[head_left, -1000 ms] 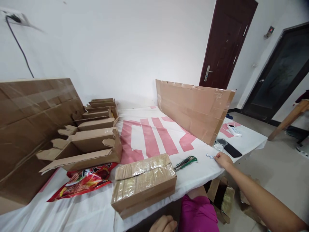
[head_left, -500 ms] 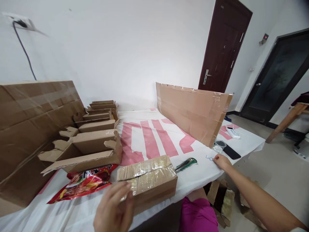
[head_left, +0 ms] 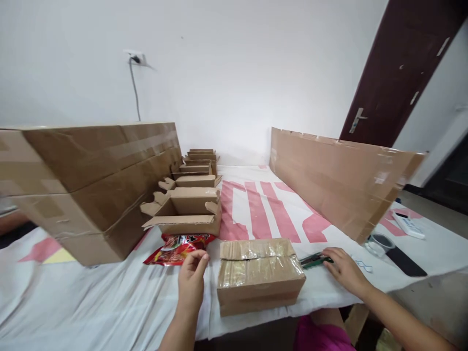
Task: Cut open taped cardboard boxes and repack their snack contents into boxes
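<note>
The fingers of my right hand are closed on the green-handled utility knife, which lies on the cloth beside the taped cardboard box. That small box is closed, with shiny clear tape over its top and a seam across it. My left hand hovers left of the box, thumb and fingers drawn together; whether anything is between them is hidden. Just behind it lies a red food packet, partly covered by the hand. A thin blue looped item rests right of my right hand.
A row of open cardboard boxes runs back toward the wall, beside a large taped carton. An upright cardboard panel stands at the right. Near it are a clear cup, a black phone and a white device.
My right hand has moved left from the blue looped item onto the utility knife. My left hand has come away from the box's top to its left side. The view has turned left.
</note>
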Demonstrator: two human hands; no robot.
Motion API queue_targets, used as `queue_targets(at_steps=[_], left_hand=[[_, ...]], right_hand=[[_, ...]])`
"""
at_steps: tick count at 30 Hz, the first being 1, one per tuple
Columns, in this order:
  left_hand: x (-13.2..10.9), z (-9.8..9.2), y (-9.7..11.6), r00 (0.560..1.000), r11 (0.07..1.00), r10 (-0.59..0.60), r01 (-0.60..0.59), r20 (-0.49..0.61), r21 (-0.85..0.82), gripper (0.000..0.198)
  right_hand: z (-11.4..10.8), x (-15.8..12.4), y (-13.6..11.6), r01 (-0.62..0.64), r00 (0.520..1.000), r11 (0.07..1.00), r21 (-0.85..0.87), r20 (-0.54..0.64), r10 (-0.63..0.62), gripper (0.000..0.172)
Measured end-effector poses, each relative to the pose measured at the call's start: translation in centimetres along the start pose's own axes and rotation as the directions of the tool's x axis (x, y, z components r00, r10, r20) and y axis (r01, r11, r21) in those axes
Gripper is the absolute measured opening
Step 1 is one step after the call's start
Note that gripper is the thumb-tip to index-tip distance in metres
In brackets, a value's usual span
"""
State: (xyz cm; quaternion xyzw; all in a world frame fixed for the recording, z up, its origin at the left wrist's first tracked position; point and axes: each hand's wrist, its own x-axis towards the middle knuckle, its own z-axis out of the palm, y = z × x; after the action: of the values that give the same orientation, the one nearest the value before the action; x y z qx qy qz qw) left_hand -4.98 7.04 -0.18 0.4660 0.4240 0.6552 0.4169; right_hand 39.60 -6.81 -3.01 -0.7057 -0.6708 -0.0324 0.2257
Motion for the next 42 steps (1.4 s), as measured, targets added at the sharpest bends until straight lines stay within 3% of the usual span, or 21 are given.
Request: queue_targets(at_steps=[3, 8, 12, 15, 18, 20, 25, 31, 37, 42], left_hand=[[0.1, -0.2, -0.5, 1.0, 0.999, -0.022, 0.023, 0.022, -0.03, 0.031], [-0.7, -0.6, -0.1, 0.998, 0.999, 0.034, -0.032, 0.054, -0.032, 0.031], [-1.7, -0.5, 0.5, 0.982, 0.992, 0.122, -0.122, 0.143, -0.012, 0.03], [-2.2, -0.2, 0.9, 0.94, 0.966, 0.236, -0.255, 0.248, 0.046, 0.027], [-2.5, 0.1, 1.0, 0.908, 0.944, 0.28, -0.319, 0.31, 0.081, 0.026], [-2.5, 0.2, 1.0, 0.896, 0.938, 0.289, -0.335, 0.338, 0.087, 0.027], [-2.3, 0.3, 0.9, 0.875, 0.933, 0.299, -0.351, 0.381, 0.074, 0.028], [-2.1, -0.1, 0.8, 0.843, 0.939, 0.278, -0.339, 0.461, 0.053, 0.032], [-1.7, -0.1, 0.1, 0.818, 0.94, 0.276, -0.34, 0.505, 0.037, 0.038], [-1.5, -0.1, -0.3, 0.801, 0.958, 0.238, -0.286, 0.549, 0.001, 0.044]], right_hand=[[1.9, 0.8, -1.1, 0.149, 0.985, 0.989, -0.006, 0.094, -0.148, 0.039], [2.5, 1.4, -1.1, 0.174, 0.965, 0.982, -0.079, 0.211, -0.154, 0.038], [1.0, 1.9, -1.5, 0.115, 0.979, 0.991, -0.063, 0.178, -0.103, 0.034], [-1.2, 3.2, -2.9, 0.079, 0.995, 0.994, -0.076, 0.064, -0.075, 0.033], [-4.3, 5.0, -5.8, 0.116, 0.992, 0.991, -0.071, -0.038, -0.118, 0.032], [-6.3, 6.0, -8.5, 0.168, 0.985, 0.985, -0.04, -0.04, -0.169, 0.028], [-9.4, 7.1, -16.3, 0.322, 0.928, 0.947, 0.012, 0.194, -0.318, 0.026], [-8.9, 8.1, -22.8, 0.538, 0.801, 0.837, -0.099, 0.371, -0.471, 0.037], [-7.4, 8.6, -26.1, 0.621, 0.764, 0.738, -0.265, 0.417, -0.493, 0.039], [-7.1, 8.4, -26.9, 0.671, 0.735, 0.62, -0.407, 0.48, -0.48, 0.05]])
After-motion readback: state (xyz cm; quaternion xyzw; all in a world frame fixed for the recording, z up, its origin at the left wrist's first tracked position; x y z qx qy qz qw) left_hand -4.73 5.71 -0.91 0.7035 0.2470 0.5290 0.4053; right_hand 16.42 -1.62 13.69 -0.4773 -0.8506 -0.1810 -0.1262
